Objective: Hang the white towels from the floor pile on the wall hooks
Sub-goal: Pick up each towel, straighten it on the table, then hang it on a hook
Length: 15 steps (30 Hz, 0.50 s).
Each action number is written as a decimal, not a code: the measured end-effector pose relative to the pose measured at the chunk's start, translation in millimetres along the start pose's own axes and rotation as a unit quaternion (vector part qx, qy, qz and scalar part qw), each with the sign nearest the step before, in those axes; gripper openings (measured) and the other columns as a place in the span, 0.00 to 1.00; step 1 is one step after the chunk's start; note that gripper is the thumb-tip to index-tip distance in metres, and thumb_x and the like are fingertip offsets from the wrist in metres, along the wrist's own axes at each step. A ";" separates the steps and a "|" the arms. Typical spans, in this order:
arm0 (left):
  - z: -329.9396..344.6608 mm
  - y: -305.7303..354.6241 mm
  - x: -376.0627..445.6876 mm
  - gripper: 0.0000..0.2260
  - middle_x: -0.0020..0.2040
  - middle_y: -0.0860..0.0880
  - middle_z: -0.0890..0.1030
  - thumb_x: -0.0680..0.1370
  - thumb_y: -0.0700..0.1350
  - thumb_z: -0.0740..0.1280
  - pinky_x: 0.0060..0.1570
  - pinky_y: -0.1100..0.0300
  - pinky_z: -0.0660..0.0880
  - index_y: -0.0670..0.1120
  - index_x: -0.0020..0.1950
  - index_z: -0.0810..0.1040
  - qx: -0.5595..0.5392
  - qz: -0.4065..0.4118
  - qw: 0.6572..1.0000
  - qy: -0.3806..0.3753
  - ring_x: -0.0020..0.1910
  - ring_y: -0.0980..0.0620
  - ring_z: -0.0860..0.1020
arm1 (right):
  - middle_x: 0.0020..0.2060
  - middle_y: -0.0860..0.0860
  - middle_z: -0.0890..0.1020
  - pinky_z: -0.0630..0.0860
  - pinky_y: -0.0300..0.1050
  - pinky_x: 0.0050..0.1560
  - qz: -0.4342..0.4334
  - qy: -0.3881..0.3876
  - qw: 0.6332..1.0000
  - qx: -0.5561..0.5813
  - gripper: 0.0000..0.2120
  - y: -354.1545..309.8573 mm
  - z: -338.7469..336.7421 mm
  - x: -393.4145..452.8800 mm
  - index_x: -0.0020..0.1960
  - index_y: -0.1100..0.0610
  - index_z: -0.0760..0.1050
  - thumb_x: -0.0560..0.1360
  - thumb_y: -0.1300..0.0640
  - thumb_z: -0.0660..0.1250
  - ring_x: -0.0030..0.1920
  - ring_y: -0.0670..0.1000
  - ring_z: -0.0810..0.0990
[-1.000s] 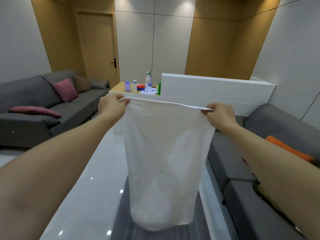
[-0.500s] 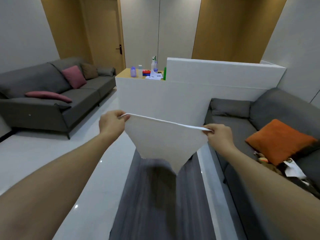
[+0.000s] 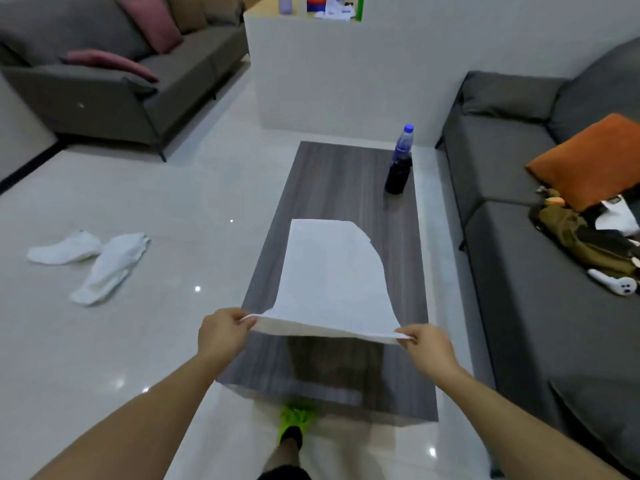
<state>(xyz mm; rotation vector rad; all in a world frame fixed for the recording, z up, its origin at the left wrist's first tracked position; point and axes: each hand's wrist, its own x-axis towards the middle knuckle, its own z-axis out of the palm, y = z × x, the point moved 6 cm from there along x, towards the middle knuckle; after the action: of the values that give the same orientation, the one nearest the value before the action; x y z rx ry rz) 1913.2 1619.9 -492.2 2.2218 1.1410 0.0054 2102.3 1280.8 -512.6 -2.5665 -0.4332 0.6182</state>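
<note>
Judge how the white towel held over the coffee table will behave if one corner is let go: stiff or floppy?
Probably floppy: the white towel sags between the left hand and right hand, its far end draped on the coffee table. Likely light, since fingertip pinches hold it up. Released, it should collapse rather than keep shape, like the crumpled towels on the floor.

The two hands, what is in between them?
In the head view, the white towel stretches from the left hand to the right hand, each pinching a corner, over the dark table.
</note>
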 end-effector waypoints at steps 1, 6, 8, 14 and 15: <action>12.3 -14.5 -7.7 0.08 0.38 0.51 0.82 0.78 0.54 0.68 0.38 0.59 0.67 0.53 0.43 0.84 0.017 -0.011 1.000 -0.021 0.40 0.50 0.77 | 0.39 0.45 0.81 0.70 0.38 0.38 0.005 -0.020 1.000 -0.006 0.11 9.9 13.5 -8.8 0.52 0.50 0.85 0.80 0.59 0.65 0.38 0.45 0.76; 41.8 -42.0 -12.6 0.08 0.39 0.50 0.83 0.78 0.53 0.68 0.41 0.60 0.69 0.54 0.40 0.82 0.066 -0.022 0.995 -0.076 0.42 0.48 0.77 | 0.42 0.49 0.85 0.77 0.44 0.45 0.057 -0.074 0.995 -0.013 0.12 39.6 50.3 -22.9 0.48 0.50 0.85 0.78 0.62 0.65 0.44 0.51 0.80; 42.7 -38.1 1.1 0.08 0.39 0.50 0.81 0.78 0.53 0.67 0.42 0.59 0.68 0.54 0.40 0.81 0.077 -0.016 0.994 -0.080 0.42 0.48 0.76 | 0.39 0.48 0.83 0.73 0.41 0.41 0.071 -0.070 0.995 -0.009 0.10 39.4 50.3 -14.1 0.46 0.49 0.85 0.79 0.58 0.65 0.43 0.51 0.80; 47.0 -14.2 79.6 0.09 0.40 0.51 0.82 0.78 0.53 0.66 0.40 0.59 0.69 0.53 0.44 0.83 0.073 0.005 0.993 -0.088 0.42 0.49 0.77 | 0.27 0.45 0.74 0.66 0.40 0.30 0.113 -0.024 0.993 0.005 0.20 16.6 32.2 46.2 0.29 0.46 0.70 0.78 0.57 0.66 0.32 0.47 0.73; 48.6 -7.0 96.7 0.09 0.40 0.50 0.82 0.79 0.53 0.66 0.41 0.59 0.69 0.52 0.45 0.83 0.073 0.012 0.993 -0.089 0.42 0.48 0.77 | 0.28 0.46 0.76 0.68 0.42 0.32 0.127 -0.020 0.992 0.011 0.17 14.0 29.5 60.3 0.31 0.47 0.73 0.78 0.57 0.66 0.33 0.49 0.75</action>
<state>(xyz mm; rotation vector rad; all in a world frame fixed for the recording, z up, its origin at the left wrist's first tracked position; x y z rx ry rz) 1982.0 1667.9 -561.0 2.3107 1.0472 -0.2697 2141.7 1303.6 -563.9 -2.6121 -0.1122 0.7602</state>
